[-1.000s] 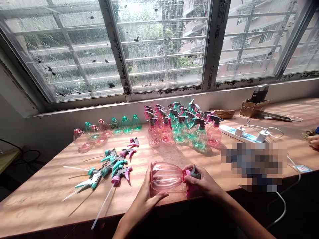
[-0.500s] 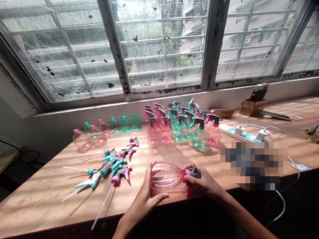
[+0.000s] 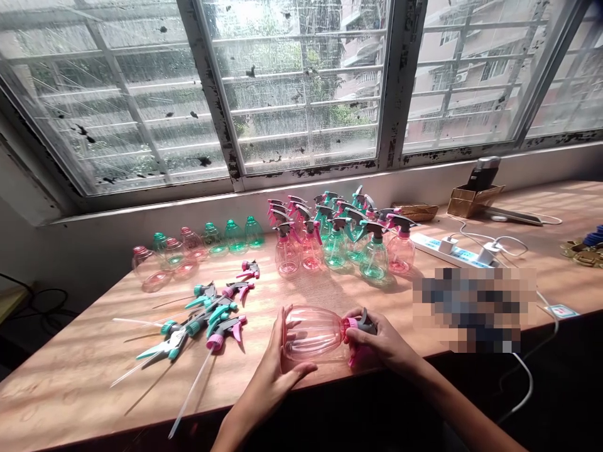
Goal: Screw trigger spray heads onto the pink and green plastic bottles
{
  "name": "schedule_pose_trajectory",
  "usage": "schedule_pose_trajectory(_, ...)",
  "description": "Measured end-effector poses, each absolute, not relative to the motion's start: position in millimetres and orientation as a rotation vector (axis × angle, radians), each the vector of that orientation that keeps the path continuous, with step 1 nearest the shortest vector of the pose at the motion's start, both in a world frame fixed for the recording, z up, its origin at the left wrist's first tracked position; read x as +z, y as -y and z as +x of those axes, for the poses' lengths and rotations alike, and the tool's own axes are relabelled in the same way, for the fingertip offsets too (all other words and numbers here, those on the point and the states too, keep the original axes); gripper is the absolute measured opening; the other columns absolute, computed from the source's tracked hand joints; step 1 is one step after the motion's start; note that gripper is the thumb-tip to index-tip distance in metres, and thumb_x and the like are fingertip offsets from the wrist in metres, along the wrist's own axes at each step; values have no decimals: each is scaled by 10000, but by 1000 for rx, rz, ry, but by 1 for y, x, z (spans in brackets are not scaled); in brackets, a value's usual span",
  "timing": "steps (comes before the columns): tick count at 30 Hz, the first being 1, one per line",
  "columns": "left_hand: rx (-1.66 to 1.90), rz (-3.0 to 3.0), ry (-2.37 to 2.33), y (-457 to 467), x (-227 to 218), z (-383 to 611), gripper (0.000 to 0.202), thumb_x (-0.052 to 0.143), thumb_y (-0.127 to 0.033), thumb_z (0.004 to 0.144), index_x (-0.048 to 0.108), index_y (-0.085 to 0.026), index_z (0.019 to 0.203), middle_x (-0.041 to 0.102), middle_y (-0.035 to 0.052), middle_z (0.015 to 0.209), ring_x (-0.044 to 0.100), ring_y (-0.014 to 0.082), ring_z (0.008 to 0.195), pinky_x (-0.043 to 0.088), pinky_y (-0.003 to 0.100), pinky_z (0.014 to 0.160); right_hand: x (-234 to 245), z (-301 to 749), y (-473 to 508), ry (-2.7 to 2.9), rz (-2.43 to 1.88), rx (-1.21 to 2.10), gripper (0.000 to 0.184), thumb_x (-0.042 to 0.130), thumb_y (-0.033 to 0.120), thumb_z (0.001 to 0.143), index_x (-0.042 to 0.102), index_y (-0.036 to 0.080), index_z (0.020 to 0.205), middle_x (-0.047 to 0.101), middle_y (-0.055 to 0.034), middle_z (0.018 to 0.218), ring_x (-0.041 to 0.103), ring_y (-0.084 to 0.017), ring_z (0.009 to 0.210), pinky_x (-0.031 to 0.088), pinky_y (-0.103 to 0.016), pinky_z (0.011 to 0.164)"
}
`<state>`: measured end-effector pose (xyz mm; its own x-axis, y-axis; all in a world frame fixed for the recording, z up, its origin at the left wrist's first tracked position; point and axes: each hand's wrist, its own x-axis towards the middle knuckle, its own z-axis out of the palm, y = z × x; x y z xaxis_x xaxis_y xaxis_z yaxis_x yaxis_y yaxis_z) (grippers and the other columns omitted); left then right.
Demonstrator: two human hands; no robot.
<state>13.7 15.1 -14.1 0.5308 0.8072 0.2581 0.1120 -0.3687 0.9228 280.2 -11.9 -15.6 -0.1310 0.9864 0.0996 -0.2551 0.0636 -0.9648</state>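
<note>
A clear pink spray bottle [image 3: 313,331] lies on its side above the table's front edge, its neck pointing right. My left hand [image 3: 277,367] cups its base, fingers behind it and thumb stretched out below. At the other end, my right hand [image 3: 384,339] is closed around a pink-and-grey trigger spray head [image 3: 360,323] at the bottle's neck; the palm hides part of the head. To the left lies a loose pile of green and pink trigger heads [image 3: 207,320] with thin clear tubes.
Open green and pink bottles [image 3: 230,236] stand at the back left. Several bottles with heads fitted [image 3: 334,245] are grouped at the back middle. On the right are a white power strip [image 3: 455,252] with cables, a small cardboard box [image 3: 473,201] and a blurred-out patch.
The view has shifted slightly, moving the background a little to the left. Both hands keep their hold on the bottle, and the spray head looks slightly turned at the neck.
</note>
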Motion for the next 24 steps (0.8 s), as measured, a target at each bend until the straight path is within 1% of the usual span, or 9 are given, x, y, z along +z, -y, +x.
schedule_pose_trajectory(2,889,1791,-783,-14,-12,13,956,723,-362,909,58,-399,1595,247,118,1639,408,353,1416,331,561,1179,-17,281,12,1167,-886,1356,421,833,435,788,583,175,1006,743,-10,676,698,-178,556,582,-303,585)
schedule_pose_trajectory(5,892,1788,-777,-15,-13,13,946,720,-361,910,67,-402,1593,234,122,1641,406,361,1416,362,558,1159,-18,281,12,1170,-889,1351,416,831,430,792,585,171,1005,738,-8,674,689,-168,554,579,-297,587)
schedule_pose_trajectory(9,968,1859,-730,-18,-17,15,901,653,-383,951,17,-432,1587,183,112,1654,465,346,1361,392,571,1132,-18,280,11,1155,-882,1374,430,820,451,797,575,173,1013,731,-6,654,680,-173,537,588,-319,578)
schedule_pose_trajectory(11,962,1883,-723,-17,-17,15,897,626,-384,967,-21,-430,1586,201,114,1649,494,333,1334,375,582,1142,-16,280,11,1144,-882,1385,441,821,464,791,571,176,1014,729,-4,651,678,-177,529,592,-330,572)
schedule_pose_trajectory(14,908,1864,-772,-14,-13,15,991,684,-383,932,-55,-400,1592,248,127,1632,448,352,1385,325,597,1172,-14,280,12,1150,-898,1368,437,837,452,776,581,176,998,732,-4,664,685,-174,550,582,-313,588)
schedule_pose_trajectory(17,897,1825,-796,-11,-9,14,1009,716,-376,908,-14,-367,1603,282,139,1624,394,379,1429,343,601,1166,-14,280,13,1172,-911,1350,430,848,433,769,590,175,997,739,-8,693,690,-171,582,570,-300,608)
schedule_pose_trajectory(20,910,1810,-792,-11,-9,15,971,704,-368,918,14,-382,1601,213,130,1657,438,373,1399,392,585,1141,-14,280,13,1167,-916,1340,434,841,442,774,588,176,1004,735,-3,682,681,-169,577,565,-304,610)
schedule_pose_trajectory(22,920,1831,-789,-13,-11,15,986,700,-368,922,-22,-415,1592,142,119,1678,464,363,1374,403,581,1131,-14,280,12,1167,-916,1341,435,834,453,779,585,176,1004,732,-1,671,677,-168,566,564,-306,603)
schedule_pose_trajectory(24,929,1869,-776,-15,-14,14,976,669,-368,943,-66,-437,1581,118,113,1683,462,355,1372,394,583,1132,-14,280,12,1173,-913,1349,438,829,460,782,582,175,1004,731,-3,671,677,-169,563,564,-307,600)
